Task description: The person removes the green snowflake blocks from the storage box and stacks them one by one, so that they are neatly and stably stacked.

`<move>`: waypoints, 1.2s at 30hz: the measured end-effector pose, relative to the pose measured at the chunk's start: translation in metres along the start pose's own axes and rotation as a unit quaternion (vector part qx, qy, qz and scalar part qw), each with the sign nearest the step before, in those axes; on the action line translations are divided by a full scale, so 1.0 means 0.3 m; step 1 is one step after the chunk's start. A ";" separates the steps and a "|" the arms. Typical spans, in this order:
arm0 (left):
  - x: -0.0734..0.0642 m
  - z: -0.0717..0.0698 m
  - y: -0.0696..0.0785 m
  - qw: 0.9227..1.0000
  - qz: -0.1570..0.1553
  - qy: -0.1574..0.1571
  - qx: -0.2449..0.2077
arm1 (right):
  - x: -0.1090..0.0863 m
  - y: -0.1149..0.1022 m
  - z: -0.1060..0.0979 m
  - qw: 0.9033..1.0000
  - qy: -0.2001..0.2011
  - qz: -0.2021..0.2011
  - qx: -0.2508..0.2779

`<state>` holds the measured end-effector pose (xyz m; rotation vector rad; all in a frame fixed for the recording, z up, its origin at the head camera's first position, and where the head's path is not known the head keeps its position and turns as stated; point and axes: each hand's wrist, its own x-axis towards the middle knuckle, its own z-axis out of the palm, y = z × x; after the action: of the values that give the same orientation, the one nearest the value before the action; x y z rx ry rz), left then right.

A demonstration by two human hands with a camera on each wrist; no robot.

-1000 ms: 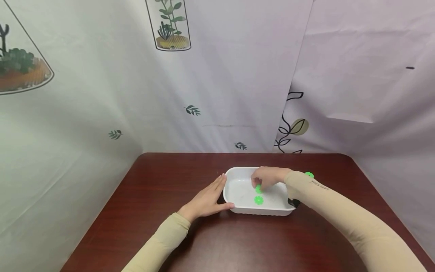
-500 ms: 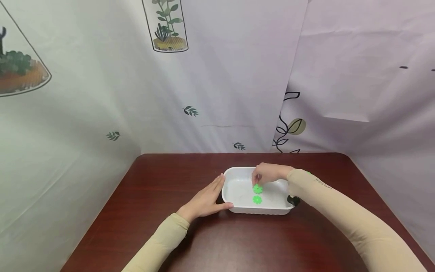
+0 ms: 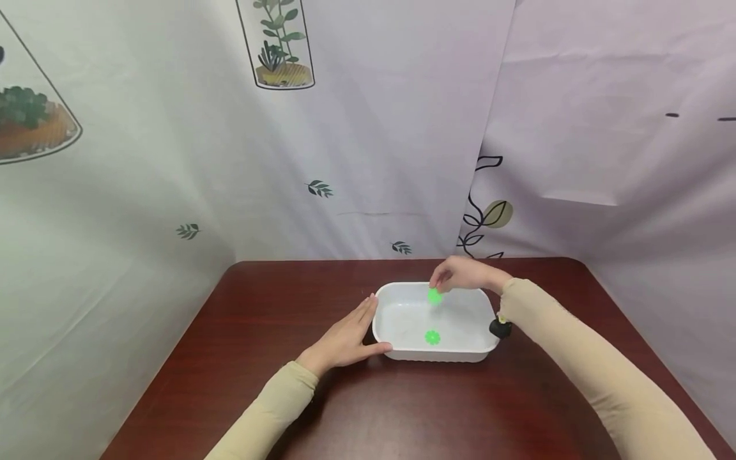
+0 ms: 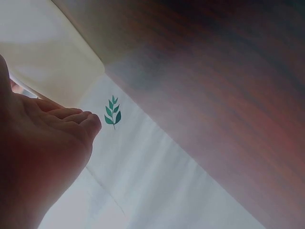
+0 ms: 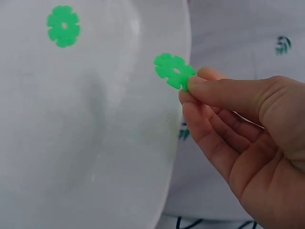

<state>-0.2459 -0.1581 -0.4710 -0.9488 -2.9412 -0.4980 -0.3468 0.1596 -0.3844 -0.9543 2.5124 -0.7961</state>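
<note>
My right hand pinches a green snowflake building disc by its edge between thumb and forefinger, over the far side of the white tray. The disc has a notched rim and a small hole in its middle. A second green disc lies flat on the tray's floor near the front wall. Straight-fingered, my left hand rests along the tray's left end, its thumb at the front rim. In the left wrist view only part of the left hand shows, and the tray is out of sight.
The tray stands on a dark red-brown wooden table. A pale curtain with printed leaves and plants hangs behind and beside it. A black wrist device sits under the right sleeve, overlapping the tray's right end in the head view.
My right hand has lifted one green disc from the tray floor and moved up toward the far rim with it. The left hand stays at the tray's left end.
</note>
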 end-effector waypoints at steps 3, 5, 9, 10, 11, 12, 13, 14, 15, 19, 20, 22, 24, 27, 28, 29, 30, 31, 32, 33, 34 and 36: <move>-0.001 -0.001 0.000 1.000 0.002 0.002 0.004 | -0.029 0.021 -0.040 0.999 0.033 0.010 0.023; -0.002 -0.001 0.000 1.000 0.004 0.003 0.004 | -0.053 0.038 -0.067 0.997 0.058 0.019 0.037; -0.002 0.001 -0.001 1.000 0.006 0.004 0.005 | -0.114 0.073 -0.121 0.990 0.104 0.046 0.077; -0.001 0.001 -0.001 1.000 0.006 0.005 0.004 | -0.129 0.082 -0.132 0.988 0.115 0.051 0.090; -0.002 0.001 0.000 1.000 0.005 0.006 0.002 | -0.146 0.088 -0.143 0.985 0.125 0.058 0.100; -0.002 0.001 0.000 1.000 0.003 0.006 0.000 | -0.162 0.096 -0.153 0.983 0.134 0.064 0.107; -0.002 0.000 0.001 1.000 0.002 0.005 -0.003 | -0.177 0.104 -0.162 0.981 0.143 0.069 0.115; -0.002 0.000 0.002 1.000 0.000 0.005 -0.005 | -0.192 0.112 -0.169 0.979 0.152 0.072 0.119; -0.002 -0.001 0.003 1.000 -0.002 0.004 -0.007 | -0.207 0.120 -0.176 0.976 0.161 0.075 0.122; -0.002 -0.003 0.007 1.000 -0.005 0.000 -0.005 | -0.263 0.156 -0.195 0.970 0.192 0.087 0.121; -0.002 -0.003 0.007 1.000 -0.005 0.001 -0.004 | -0.277 0.165 -0.199 0.969 0.198 0.091 0.119; -0.003 -0.003 0.008 1.000 -0.006 0.001 -0.005 | -0.302 0.183 -0.205 0.965 0.209 0.100 0.119; -0.003 -0.003 0.009 1.000 -0.004 0.002 -0.008 | -0.327 0.198 -0.210 0.961 0.221 0.113 0.120; -0.003 -0.004 0.010 1.000 -0.003 0.002 -0.011 | -0.358 0.225 -0.211 0.955 0.237 0.123 0.133; -0.003 -0.004 0.010 1.000 -0.003 0.001 -0.011 | -0.366 0.234 -0.210 0.952 0.242 0.124 0.144; -0.003 -0.005 0.010 1.000 -0.003 0.002 -0.010 | -0.373 0.242 -0.207 0.948 0.246 0.126 0.156; -0.003 -0.005 0.009 1.000 -0.004 0.002 -0.010 | -0.378 0.252 -0.202 0.945 0.251 0.124 0.170; -0.003 -0.007 0.010 1.000 -0.004 0.003 -0.011 | -0.382 0.259 -0.196 0.942 0.254 0.121 0.186; -0.003 -0.007 0.010 1.000 -0.005 0.003 -0.012 | -0.386 0.267 -0.190 0.938 0.257 0.118 0.202; -0.002 -0.008 0.010 1.000 -0.005 0.004 -0.013 | -0.388 0.274 -0.182 0.935 0.260 0.116 0.211; -0.001 -0.008 0.010 1.000 -0.004 0.004 -0.012 | -0.391 0.282 -0.174 0.932 0.263 0.119 0.218; 0.000 -0.007 0.011 1.000 -0.004 0.003 -0.013 | -0.396 0.298 -0.158 0.929 0.270 0.125 0.222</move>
<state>-0.2443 -0.1561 -0.4682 -0.9355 -2.9416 -0.5390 -0.3293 0.3145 -0.3883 -0.2719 2.6126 -1.6225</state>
